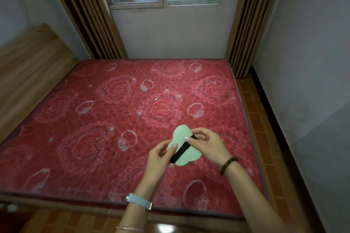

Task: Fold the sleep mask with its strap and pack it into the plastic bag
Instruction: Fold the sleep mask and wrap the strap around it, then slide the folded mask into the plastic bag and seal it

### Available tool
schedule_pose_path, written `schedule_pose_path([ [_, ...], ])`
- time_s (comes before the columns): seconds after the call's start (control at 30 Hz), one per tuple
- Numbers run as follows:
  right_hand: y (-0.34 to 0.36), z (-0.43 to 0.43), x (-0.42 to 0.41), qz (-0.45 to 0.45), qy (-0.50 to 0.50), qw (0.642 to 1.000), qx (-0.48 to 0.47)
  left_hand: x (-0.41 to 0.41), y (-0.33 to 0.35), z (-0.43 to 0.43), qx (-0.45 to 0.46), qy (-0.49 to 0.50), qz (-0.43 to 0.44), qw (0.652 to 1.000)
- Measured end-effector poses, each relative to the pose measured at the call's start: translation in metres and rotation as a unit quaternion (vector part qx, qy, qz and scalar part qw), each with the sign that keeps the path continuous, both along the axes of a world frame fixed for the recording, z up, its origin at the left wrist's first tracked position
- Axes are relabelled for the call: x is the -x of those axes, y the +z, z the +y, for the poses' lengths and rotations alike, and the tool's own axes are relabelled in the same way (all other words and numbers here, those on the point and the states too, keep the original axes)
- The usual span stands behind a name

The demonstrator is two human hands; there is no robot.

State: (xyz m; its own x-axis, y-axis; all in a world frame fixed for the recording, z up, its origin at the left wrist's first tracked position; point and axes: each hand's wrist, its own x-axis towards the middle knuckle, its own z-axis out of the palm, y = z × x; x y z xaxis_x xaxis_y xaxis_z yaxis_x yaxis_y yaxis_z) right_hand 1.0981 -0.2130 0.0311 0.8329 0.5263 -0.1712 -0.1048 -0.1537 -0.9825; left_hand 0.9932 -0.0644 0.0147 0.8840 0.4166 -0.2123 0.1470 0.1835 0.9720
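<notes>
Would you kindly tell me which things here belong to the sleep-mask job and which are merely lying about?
Job: pale green fabric sleep mask; its black elastic strap; left hand and right hand, both holding the mask. No plastic bag shows.
Lying about: red rose-patterned mattress; small white scrap on it; wooden headboard; brown striped curtains.

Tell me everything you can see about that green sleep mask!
The sleep mask is pale green, flat and soft-looking, with rounded, cloud-like edges. A black strap runs slantwise across the side facing up. It is held over the red mattress: the left hand pinches its near-left edge, and the right hand pinches it at the strap's far end.
</notes>
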Motion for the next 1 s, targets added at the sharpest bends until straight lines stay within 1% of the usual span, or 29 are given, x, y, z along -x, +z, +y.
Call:
schedule_pose_path([
  [0.1,-0.011,0.004,0.008,0.029,0.004,0.999,-0.019,0.008,-0.005,-0.002,0.009,0.046,0.011,0.999],
  [0.2,-0.025,0.011,0.016,0.062,0.032,0.997,-0.030,0.020,-0.016,0.000,0.014,0.096,0.023,0.995],
  [0.4,-0.045,0.046,0.040,0.087,0.080,0.992,-0.036,0.067,-0.036,0.010,0.059,0.169,0.042,0.983],
  [0.53,-0.052,0.083,0.066,0.088,0.129,0.988,-0.025,0.112,-0.044,0.027,0.080,0.201,0.051,0.975],
  [0.63,-0.052,0.114,0.094,0.085,0.190,0.978,-0.014,0.151,-0.043,0.041,0.092,0.244,0.047,0.964],
  [0.73,-0.049,0.146,0.128,0.077,0.245,0.966,-0.013,0.192,-0.040,0.057,0.086,0.294,0.053,0.950],
  [0.83,-0.047,0.177,0.163,0.061,0.281,0.958,-0.011,0.233,-0.037,0.075,0.081,0.333,0.059,0.938],
  [1.0,-0.046,0.233,0.234,0.049,0.323,0.945,-0.011,0.307,-0.034,0.114,0.081,0.373,0.039,0.923],
])
